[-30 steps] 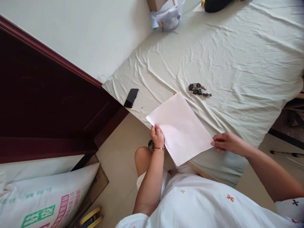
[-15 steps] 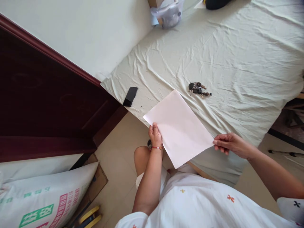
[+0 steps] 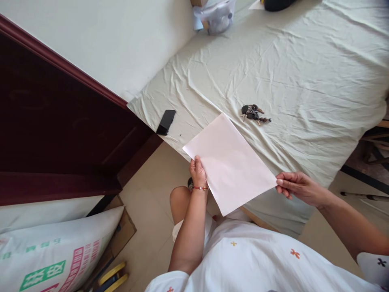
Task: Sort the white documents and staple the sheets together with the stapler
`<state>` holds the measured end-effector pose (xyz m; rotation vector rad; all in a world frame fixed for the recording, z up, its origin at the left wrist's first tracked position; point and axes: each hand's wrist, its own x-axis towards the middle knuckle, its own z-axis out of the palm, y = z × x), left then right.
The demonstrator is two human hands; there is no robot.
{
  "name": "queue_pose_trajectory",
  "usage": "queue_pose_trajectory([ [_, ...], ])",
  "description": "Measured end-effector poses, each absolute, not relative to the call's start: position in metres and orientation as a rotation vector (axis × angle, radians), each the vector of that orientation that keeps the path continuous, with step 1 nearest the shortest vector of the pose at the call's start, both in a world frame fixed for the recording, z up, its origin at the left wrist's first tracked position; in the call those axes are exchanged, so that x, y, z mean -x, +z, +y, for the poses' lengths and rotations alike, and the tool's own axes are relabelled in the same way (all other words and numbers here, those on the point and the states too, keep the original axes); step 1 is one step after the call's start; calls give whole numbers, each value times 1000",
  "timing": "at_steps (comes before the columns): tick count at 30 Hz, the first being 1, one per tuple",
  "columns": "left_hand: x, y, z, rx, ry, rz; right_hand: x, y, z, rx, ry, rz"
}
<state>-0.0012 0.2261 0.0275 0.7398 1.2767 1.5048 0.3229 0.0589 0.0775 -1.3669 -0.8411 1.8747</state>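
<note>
The left hand [image 3: 198, 173] pinches the white paper sheet [image 3: 230, 163] at its nine o'clock edge; the right hand [image 3: 296, 187] nips its three o'clock corner, over the bed [image 3: 304, 73] edge. Keys [image 3: 253, 114] lie just beyond at one o'clock, a phone [image 3: 166, 122] at ten o'clock.

Bare sheet [image 3: 304, 73] lies open at twelve to two; keys [image 3: 253, 114] at twelve, phone [image 3: 166, 122] at ten.

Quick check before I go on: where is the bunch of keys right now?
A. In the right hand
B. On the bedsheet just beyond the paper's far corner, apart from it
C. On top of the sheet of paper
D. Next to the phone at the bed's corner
B: the keys lie on the bedsheet, past the far corner of the paper and not touching it; the left hand and right hand hold only the paper's edges.
</note>
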Motion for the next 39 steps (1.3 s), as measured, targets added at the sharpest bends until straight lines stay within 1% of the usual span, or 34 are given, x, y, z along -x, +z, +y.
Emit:
queue_pose_trajectory([
  [4,1,28,226,-758,1503,1289,-321,79,59,1404,1861,-906],
  [9,3,26,225,-813,1457,1331,-318,81,57,1600,1860,-1035],
  [16,-2,31,220,-806,1424,1265,-318,81,52,1723,1833,-1152],
  [22,-4,37,217,-1000,1436,1342,-341,78,60,1845,1572,-1392],
  [27,-13,50,212,-1116,1421,1345,-339,98,101,1749,1213,-1218],
  [29,-18,54,210,-1121,1420,1334,-327,104,123,1708,1142,-1250],
  [32,-22,57,208,-1103,1414,1304,-304,105,153,1590,1205,-1199],
  [37,-23,51,211,-974,1403,1290,-282,92,186,1357,1602,-953],
  [39,-24,47,210,-864,1395,1246,-279,83,194,1313,1639,-879],
])
